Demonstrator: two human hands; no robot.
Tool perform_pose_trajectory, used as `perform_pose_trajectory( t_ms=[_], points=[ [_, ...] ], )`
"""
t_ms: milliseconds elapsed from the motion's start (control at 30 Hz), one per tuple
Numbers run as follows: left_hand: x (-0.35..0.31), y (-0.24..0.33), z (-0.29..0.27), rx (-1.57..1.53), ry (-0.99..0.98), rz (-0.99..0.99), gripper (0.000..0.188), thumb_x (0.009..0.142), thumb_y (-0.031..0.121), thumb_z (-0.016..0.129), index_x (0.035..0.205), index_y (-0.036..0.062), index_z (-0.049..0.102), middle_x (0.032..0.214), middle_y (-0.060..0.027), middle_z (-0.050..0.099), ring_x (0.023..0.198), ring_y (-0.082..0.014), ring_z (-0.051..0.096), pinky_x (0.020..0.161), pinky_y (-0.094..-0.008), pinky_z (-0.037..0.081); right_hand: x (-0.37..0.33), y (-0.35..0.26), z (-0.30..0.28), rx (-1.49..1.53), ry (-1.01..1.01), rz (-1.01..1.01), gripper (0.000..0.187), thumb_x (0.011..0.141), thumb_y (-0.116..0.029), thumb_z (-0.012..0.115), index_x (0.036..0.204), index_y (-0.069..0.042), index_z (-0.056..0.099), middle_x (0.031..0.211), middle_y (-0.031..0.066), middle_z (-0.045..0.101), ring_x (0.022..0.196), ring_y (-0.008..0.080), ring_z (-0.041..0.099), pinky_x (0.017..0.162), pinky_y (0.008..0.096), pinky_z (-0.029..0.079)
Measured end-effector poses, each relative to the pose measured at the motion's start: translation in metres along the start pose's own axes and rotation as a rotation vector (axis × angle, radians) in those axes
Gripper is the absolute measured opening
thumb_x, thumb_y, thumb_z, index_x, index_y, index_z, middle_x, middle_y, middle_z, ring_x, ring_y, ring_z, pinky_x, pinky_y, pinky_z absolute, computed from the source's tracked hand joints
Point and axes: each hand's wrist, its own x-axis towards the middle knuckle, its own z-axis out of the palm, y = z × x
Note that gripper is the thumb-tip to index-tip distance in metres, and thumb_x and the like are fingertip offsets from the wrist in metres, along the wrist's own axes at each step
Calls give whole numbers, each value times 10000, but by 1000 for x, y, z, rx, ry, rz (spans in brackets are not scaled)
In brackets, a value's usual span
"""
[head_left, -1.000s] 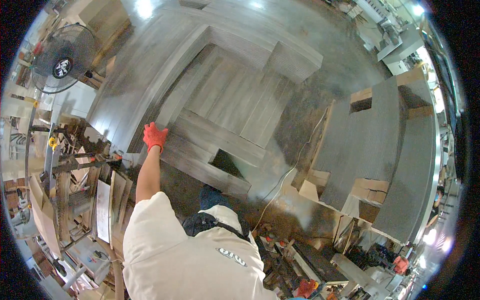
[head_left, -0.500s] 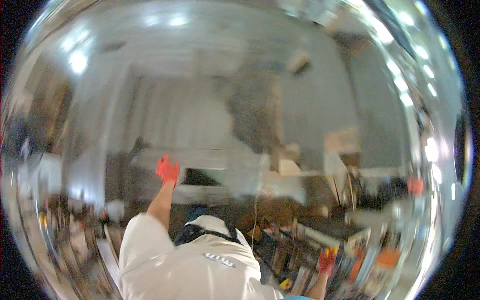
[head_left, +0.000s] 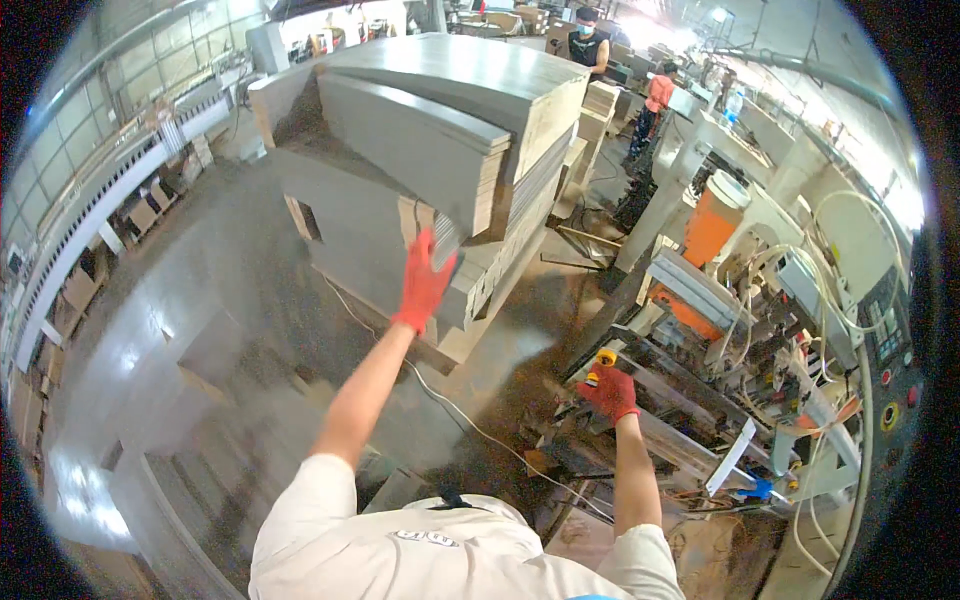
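Observation:
My left hand (head_left: pixel 425 288), in a red glove, reaches forward with its fingers stretched and apart. Its fingertips are at the near corner of a tall stack of grey boards (head_left: pixel 400 125), by the pale cut ends of the narrower pieces; whether they touch cannot be made out. My right hand (head_left: pixel 612 395), also red-gloved, is lower and to the right, beside the machine's metal rails. Its fingers look curled round a small yellow round piece, and a second yellow knob (head_left: pixel 605 357) shows just beyond them.
A machine with an orange-and-white cylinder (head_left: pixel 715 215), hoses and rails fills the right side. A pale cable (head_left: pixel 440 395) crosses the floor before me. Several boards lie at lower left, near a long roller conveyor (head_left: pixel 110 195). Two people (head_left: pixel 588 45) stand farther back.
The view has swung from a blurred picture to a sharp one, with the board stack now ahead. Both hands appear higher in the picture; my left stays stretched out, my right stays near the yellow.

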Motion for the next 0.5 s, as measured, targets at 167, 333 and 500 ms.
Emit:
perform_pose_trajectory(
  t_ms=[167, 333, 500],
  points=[
    [173, 57, 84, 245, 231, 158, 655, 885, 399, 747, 1412, 94, 506, 1251, -186, 631, 1250, -364, 504, 1045, -463, 427, 6, -27, -27, -110, -9, 26, 519, 783, -578, 732, 1040, -127, 713, 887, 131, 743, 834, 364, 706, 699, 470, 556],
    [240, 21, 165, 420, 63, -351, 688, 744, 603, 783, 1366, 368, 604, 1494, -204, 439, 1364, -401, 402, 1076, -549, 360, -2, -9, -23, -113, -31, 27, 519, 808, -590, 693, 1028, -120, 692, 888, 135, 738, 822, 360, 713, 674, 499, 544],
    [248, -22, 151, 275, 168, -185, 552, 829, 389, 781, 1308, 161, 629, 1276, -179, 634, 1222, -310, 570, 1005, -419, 463, 2, -10, -27, -54, -52, 34, 497, 804, -556, 695, 1027, -113, 678, 865, 137, 733, 822, 360, 712, 700, 496, 547]
  ],
)
